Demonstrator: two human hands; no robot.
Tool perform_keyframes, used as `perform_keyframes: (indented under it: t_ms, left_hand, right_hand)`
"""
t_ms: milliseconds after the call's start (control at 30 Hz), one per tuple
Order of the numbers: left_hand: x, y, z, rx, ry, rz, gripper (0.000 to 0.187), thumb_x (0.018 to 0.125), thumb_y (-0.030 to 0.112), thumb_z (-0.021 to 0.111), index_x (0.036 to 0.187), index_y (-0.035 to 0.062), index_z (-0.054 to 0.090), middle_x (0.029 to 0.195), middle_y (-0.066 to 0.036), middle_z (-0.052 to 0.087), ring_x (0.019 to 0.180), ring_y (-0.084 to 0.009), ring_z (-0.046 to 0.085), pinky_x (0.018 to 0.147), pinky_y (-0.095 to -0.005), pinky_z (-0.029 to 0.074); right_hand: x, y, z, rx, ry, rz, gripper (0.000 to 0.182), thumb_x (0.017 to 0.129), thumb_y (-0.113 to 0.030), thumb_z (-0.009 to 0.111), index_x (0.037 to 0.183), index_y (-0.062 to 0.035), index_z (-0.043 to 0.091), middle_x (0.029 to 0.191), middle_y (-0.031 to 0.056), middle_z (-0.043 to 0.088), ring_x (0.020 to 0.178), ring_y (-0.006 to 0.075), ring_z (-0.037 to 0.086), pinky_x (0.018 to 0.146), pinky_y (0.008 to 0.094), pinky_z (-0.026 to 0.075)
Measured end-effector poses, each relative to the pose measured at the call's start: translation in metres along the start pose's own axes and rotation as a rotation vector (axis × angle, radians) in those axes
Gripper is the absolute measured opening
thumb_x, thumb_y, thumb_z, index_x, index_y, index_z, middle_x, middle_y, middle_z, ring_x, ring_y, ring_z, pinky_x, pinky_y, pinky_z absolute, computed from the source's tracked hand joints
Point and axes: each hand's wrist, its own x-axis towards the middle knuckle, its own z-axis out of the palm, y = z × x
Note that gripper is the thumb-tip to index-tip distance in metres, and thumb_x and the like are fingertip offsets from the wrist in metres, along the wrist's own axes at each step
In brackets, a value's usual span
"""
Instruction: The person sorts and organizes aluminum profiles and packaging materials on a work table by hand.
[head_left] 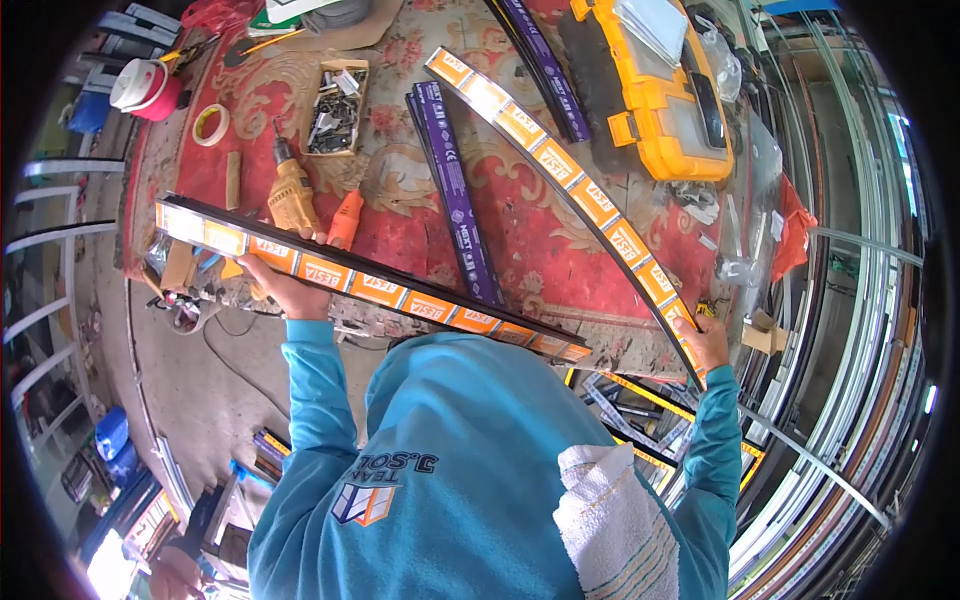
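- The left hand (pixel 283 283) is closed around one long black profile strip (pixel 370 285) with orange labels, gripping it from below near its left part; this strip lies along the near edge of the worktop (pixel 560 250).
- The right hand (pixel 706 343) is clamped on the near end of a second labelled strip (pixel 560 165) (it runs diagonally across the red patterned cloth).
- A purple strip (pixel 455 190) lies between them; a yellow drill (pixel 292 195) and a yellow case (pixel 670 100) sit beyond.
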Motion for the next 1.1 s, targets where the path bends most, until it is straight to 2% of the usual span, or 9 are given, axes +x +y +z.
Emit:
perform_keyframes:
  t_ms: [233,267,500,600,700,767,867,967,1100]
  left_hand:
    - [-0.005,-0.003,0.006,0.015,0.227,0.092,0.09,0.079,0.085,0.041,0.123,0.0063,0.055,0.105,-0.015,0.064,0.096,-0.0342,0.062,0.086,-0.0557,0.051]
    - [0.002,-0.003,-0.012,-0.035,0.196,0.052,0.094,0.076,0.087,0.043,0.126,0.0077,0.051,0.102,-0.017,0.062,0.095,-0.0378,0.06,0.089,-0.059,0.049]
    - [0.005,-0.005,-0.017,-0.013,0.198,0.249,0.089,0.079,0.086,0.038,0.129,0.0133,0.05,0.109,-0.013,0.062,0.094,-0.0344,0.061,0.091,-0.059,0.049]
    - [0.005,-0.003,-0.012,-0.014,0.272,0.288,0.084,0.086,0.081,0.031,0.135,0.0154,0.05,0.117,-0.01,0.064,0.102,-0.0303,0.063,0.096,-0.0504,0.048]
    - [0.013,-0.006,-0.03,-0.12,0.279,0.272,0.073,0.087,0.076,0.042,0.126,0.0156,0.056,0.119,-0.005,0.063,0.109,-0.0274,0.059,0.099,-0.0486,0.047]
    - [0.014,-0.006,-0.035,-0.172,0.217,0.303,0.067,0.085,0.074,0.05,0.114,0.0148,0.061,0.108,-0.004,0.066,0.099,-0.024,0.062,0.094,-0.0464,0.049]
    - [0.014,-0.007,-0.037,-0.221,0.201,0.253,0.067,0.084,0.075,0.05,0.112,0.0155,0.062,0.103,-0.002,0.067,0.096,-0.0235,0.062,0.091,-0.0452,0.05]
    - [0.016,-0.01,-0.04,-0.183,0.231,0.267,0.071,0.083,0.077,0.049,0.12,0.0168,0.059,0.113,-0.002,0.064,0.104,-0.0243,0.06,0.097,-0.0466,0.046]
    - [0.016,-0.014,-0.045,-0.239,0.173,0.177,0.078,0.082,0.077,0.05,0.127,0.0136,0.057,0.125,-0.004,0.06,0.117,-0.0251,0.054,0.108,-0.0458,0.037]
  right_hand:
    - [-0.001,0.001,0.0,-0.014,0.001,-0.05,0.045,0.083,-0.036,0.076,0.059,-0.0046,0.056,0.057,-0.0048,0.048,0.052,0.0049,0.04,0.046,0.0281,0.029]
    - [-0.001,0.005,-0.002,-0.005,-0.013,-0.019,0.042,0.083,-0.035,0.076,0.061,-0.0033,0.058,0.057,-0.0056,0.049,0.053,0.0042,0.04,0.046,0.0276,0.028]
    - [-0.008,0.007,-0.005,0.057,-0.02,-0.024,0.034,0.084,-0.031,0.076,0.072,-0.0002,0.068,0.06,-0.0053,0.052,0.054,0.0036,0.041,0.048,0.0263,0.03]
    - [-0.01,0.004,-0.01,-0.017,-0.028,-0.038,0.033,0.085,-0.03,0.075,0.076,0.001,0.069,0.062,-0.0046,0.054,0.056,0.0038,0.043,0.049,0.0263,0.033]
    - [-0.017,-0.008,-0.007,0.018,-0.017,0.025,0.032,0.086,-0.029,0.074,0.079,0.0022,0.07,0.064,-0.0039,0.056,0.058,0.004,0.045,0.051,0.0263,0.035]
    - [-0.018,-0.012,-0.009,-0.027,-0.039,0.016,0.033,0.088,-0.029,0.072,0.082,0.0031,0.07,0.067,-0.0058,0.055,0.061,0.0037,0.044,0.053,0.0252,0.035]
    - [-0.018,-0.009,-0.009,-0.035,-0.053,-0.06,0.032,0.088,-0.028,0.072,0.078,0.0015,0.068,0.066,-0.007,0.052,0.061,0.0034,0.042,0.052,0.0247,0.033]
    - [-0.014,0.009,-0.009,-0.032,-0.02,-0.066,0.041,0.087,-0.027,0.073,0.061,-0.0077,0.048,0.06,-0.0086,0.038,0.057,0.0034,0.031,0.048,0.0274,0.024]
    - [-0.017,0.008,-0.01,0.031,-0.032,-0.031,0.037,0.088,-0.023,0.072,0.062,-0.0079,0.051,0.061,-0.0088,0.04,0.056,0.0029,0.032,0.049,0.0258,0.025]
